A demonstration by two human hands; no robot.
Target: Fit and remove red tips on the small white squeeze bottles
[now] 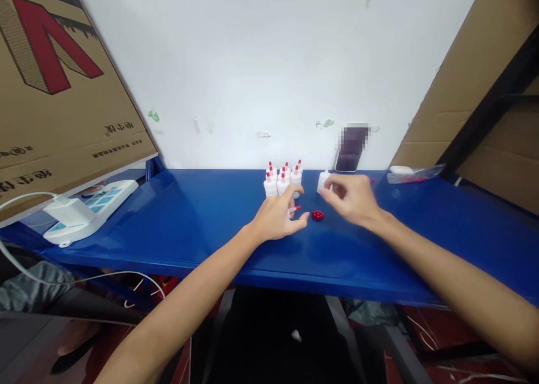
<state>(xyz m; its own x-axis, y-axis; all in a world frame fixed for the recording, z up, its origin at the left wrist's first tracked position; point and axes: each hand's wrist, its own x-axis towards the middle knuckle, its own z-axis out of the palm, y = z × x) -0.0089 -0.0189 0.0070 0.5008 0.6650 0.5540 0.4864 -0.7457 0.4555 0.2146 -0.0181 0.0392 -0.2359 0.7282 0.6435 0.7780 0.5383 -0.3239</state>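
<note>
Several small white bottles with red nozzle caps [283, 179] stand grouped at the back of the blue table [202, 227]. My left hand [278, 218] rests just in front of them, fingers curled around a small white bottle with a red tip [294, 209] lying sideways. My right hand [352, 197] is closed on another small white bottle [323, 181] to the right of the group. A little pile of red caps [318, 215] lies on the table between my two hands.
A phone [350, 148] leans against the white wall behind the bottles. A clear bag [410, 173] lies at the back right. A white power strip with a charger [84, 210] sits at the left, beside a large cardboard box [54, 86]. More cardboard stands at the right.
</note>
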